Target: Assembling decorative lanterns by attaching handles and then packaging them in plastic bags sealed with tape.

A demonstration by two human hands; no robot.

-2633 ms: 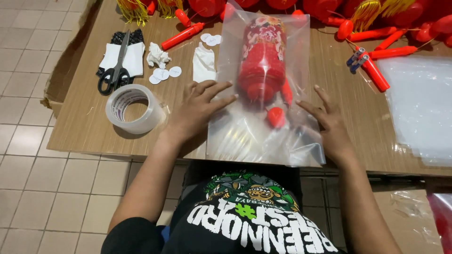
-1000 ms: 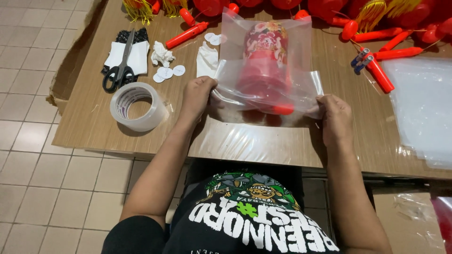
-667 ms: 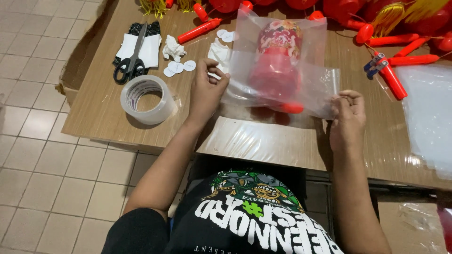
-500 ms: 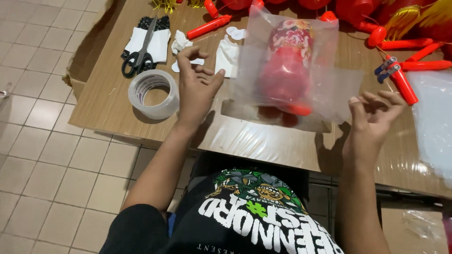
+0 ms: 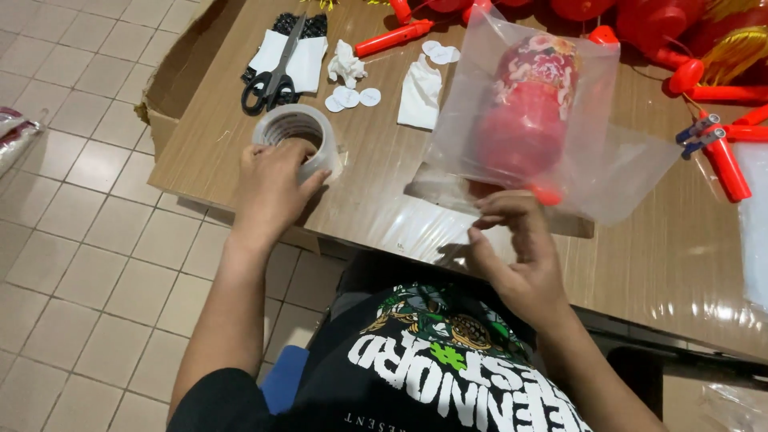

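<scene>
Left hand (image 5: 272, 188) clamped on tape roll (image 5: 298, 138) — right hand (image 5: 516, 256) pinching bag (image 5: 552, 136) edge.

Tape roll (image 5: 298, 138) left on table (image 5: 384, 192); scissors (image 5: 272, 76) behind it; bagged lantern (image 5: 528, 112) right.

Left hand (image 5: 272, 188) grips tape roll (image 5: 298, 138); right hand (image 5: 516, 256) beside bagged lantern (image 5: 528, 104).

Tape roll (image 5: 298, 138) near side hidden behind left hand (image 5: 272, 188). Red lanterns (image 5: 640, 16) cut by top edge. Clear bag stack (image 5: 756, 232) cut by right edge.
</scene>
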